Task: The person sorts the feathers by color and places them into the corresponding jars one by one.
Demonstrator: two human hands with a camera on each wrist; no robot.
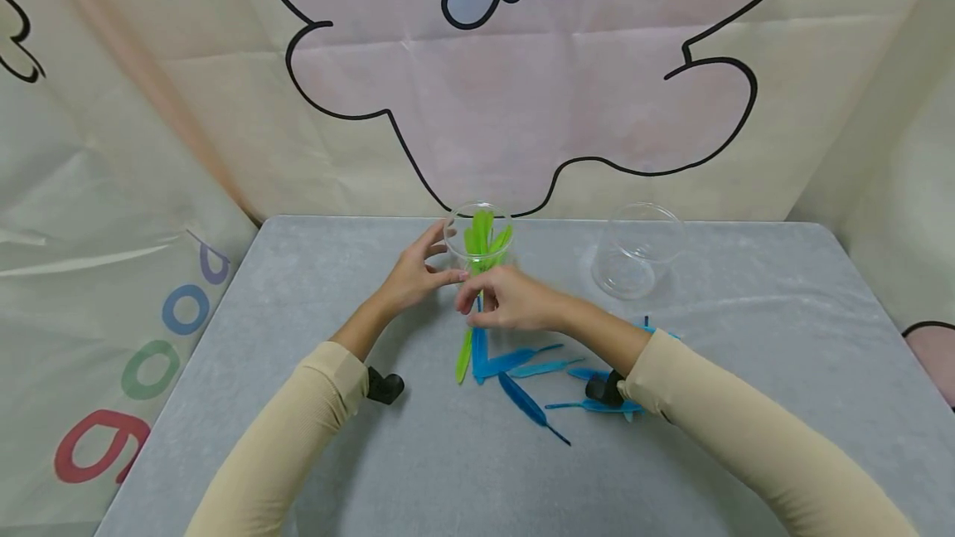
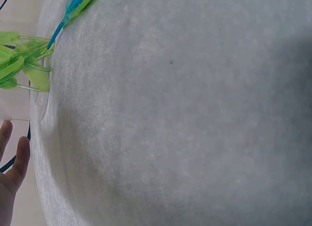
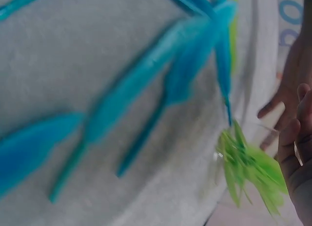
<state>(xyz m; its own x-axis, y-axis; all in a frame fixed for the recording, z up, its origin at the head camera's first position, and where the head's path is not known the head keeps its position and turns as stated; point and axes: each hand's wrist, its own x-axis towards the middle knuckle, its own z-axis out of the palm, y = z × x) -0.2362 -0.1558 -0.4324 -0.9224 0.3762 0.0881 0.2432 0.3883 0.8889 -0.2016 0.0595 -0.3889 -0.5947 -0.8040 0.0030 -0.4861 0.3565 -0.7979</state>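
Observation:
In the head view, green feathers [image 1: 483,234] stand in a clear plastic cup [image 1: 457,251] near the table's back edge. The left hand [image 1: 414,272] holds this cup from its left side, thumb in front and fingers behind. The right hand [image 1: 515,298] is just in front of the cup, with bent fingers and nothing visible in them. Below it lie blue feathers [image 1: 496,363] and one green feather [image 1: 464,357]. In the right wrist view, the right hand's fingers [image 3: 291,145] are beside the green feathers [image 3: 248,162]; its palm is mostly hidden.
A second clear cup [image 1: 637,259] stands to the right of the first. A dark blue feather [image 1: 522,399] and another blue feather [image 1: 597,406] lie nearer the front, the latter partly under the right wrist's black camera [image 1: 604,388]. A printed cloth wall [image 1: 597,89] rises behind the table.

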